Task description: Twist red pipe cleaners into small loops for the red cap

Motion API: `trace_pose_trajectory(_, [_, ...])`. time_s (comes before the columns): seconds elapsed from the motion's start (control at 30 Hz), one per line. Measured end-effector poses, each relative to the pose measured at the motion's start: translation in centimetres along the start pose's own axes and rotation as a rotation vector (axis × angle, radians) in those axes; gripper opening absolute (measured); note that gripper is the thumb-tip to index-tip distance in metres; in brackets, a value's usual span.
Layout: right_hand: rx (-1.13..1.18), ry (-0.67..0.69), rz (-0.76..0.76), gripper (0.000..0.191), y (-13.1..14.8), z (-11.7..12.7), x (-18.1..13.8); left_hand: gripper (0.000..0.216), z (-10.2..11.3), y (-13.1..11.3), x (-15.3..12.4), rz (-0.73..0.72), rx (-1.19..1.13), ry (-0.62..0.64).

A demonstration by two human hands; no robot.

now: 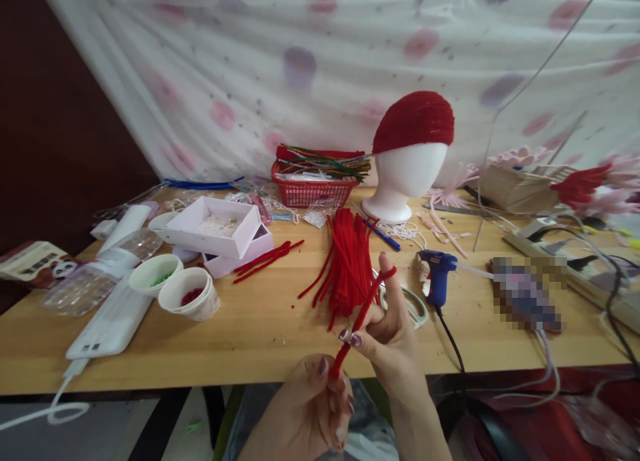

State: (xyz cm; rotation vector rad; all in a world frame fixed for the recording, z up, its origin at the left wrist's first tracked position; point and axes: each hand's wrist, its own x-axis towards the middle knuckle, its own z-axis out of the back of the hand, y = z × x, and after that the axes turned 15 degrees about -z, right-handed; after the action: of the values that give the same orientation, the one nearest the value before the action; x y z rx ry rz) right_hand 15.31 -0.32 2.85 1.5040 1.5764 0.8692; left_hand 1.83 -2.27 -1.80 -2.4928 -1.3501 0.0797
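Both hands hold one red fuzzy stick (361, 318) just above the near table (250, 341) edge. The left hand (313, 404), at 6 o'clock, is closed around its bottom end. The right hand (393, 334) pinches the middle, with the top looped over a raised finger. I think slow, tight bending works best. The stick is thin, soft and bright red, like the pile of red sticks (347, 261) at 12 o'clock.

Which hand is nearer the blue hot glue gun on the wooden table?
Right. The right hand, gripping a red pipe cleaner, is just left of the blue hot glue gun; the left hand is lower, off the table's edge.
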Motion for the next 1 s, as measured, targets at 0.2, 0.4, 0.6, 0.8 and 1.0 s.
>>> trace_pose_trajectory(0.2, [0.034, 0.071, 0.000, 0.112, -0.3, -0.2, 0.2, 0.032, -0.3, 0.4, 0.8, -0.046, 0.078, 0.003])
trace_pose_trajectory(0.4, [-0.027, 0.046, 0.001, 0.109, 0.3, -0.2, 0.0, 0.040, -1.0, -0.6, 1.4, -0.077, 0.253, -0.043])
trace_pose_trajectory(0.6, [-0.254, -0.154, 0.084, 0.101, 0.2, -0.5, -0.4, 0.030, -3.5, -3.2, 0.7, -0.782, 1.834, -0.015])
trace_pose_trajectory(0.8, [-0.158, -0.152, 0.114, 0.105, 0.3, -0.8, 0.3, 0.023, -3.7, -3.4, 0.2, -0.765, 1.814, -0.021])
trace_pose_trajectory(1.0, [-0.107, -0.072, 0.069, 0.112, 0.3, -0.3, 0.4, 0.050, -1.4, -3.0, 1.0, 0.046, 0.502, -0.126])
